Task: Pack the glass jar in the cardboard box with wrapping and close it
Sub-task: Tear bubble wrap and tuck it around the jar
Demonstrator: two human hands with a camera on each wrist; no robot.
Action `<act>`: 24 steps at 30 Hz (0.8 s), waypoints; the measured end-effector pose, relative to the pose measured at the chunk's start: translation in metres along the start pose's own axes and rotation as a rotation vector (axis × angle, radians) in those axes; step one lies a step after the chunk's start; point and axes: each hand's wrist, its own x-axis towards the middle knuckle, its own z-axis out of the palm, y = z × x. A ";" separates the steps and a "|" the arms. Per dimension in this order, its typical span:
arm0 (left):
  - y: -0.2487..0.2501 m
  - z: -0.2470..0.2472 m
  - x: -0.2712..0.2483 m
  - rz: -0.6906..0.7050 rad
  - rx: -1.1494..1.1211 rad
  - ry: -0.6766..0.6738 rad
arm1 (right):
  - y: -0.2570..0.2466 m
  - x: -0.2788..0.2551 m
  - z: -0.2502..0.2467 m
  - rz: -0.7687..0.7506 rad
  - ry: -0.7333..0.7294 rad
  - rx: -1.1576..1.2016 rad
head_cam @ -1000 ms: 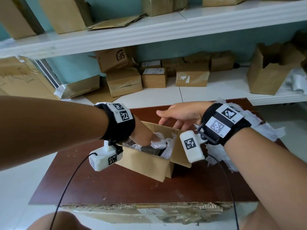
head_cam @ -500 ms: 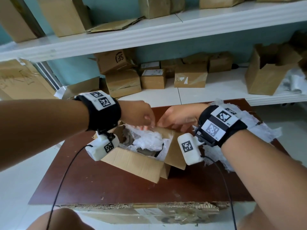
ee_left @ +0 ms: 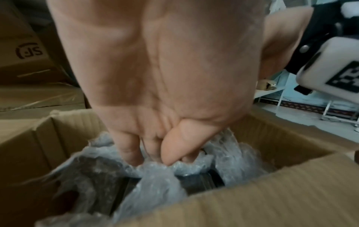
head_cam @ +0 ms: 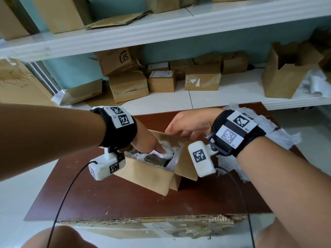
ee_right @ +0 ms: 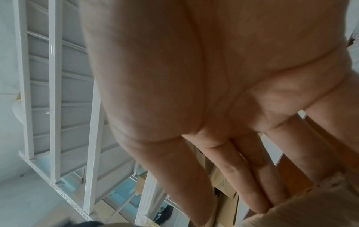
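An open cardboard box (head_cam: 148, 174) stands on the brown table (head_cam: 125, 199). White bubble wrapping (head_cam: 170, 149) fills it, and the dark glass jar (head_cam: 157, 160) shows through, lying low in the box. My left hand (head_cam: 150, 145) reaches down inside, and its straight fingers (ee_left: 128, 152) and thumb press the wrapping (ee_left: 155, 181) onto the jar (ee_left: 198, 182). My right hand (head_cam: 188, 126) is at the far right flap. Its fingers (ee_right: 242, 176) lie straight against the flap (ee_right: 310, 207), which hides their tips.
More loose white wrapping (head_cam: 279, 136) lies on the table's right side behind my right wrist. White shelves (head_cam: 223, 93) behind the table carry several cardboard boxes. A torn cardboard sheet (head_cam: 143, 224) lines the table's near edge.
My left hand rose to the box's far rim, then went back down into the box onto the wrapping. The right hand stayed at the far flap.
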 end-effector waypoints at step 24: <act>0.045 -0.007 -0.089 -0.113 -0.132 -0.018 | -0.007 -0.001 0.005 -0.008 0.056 -0.092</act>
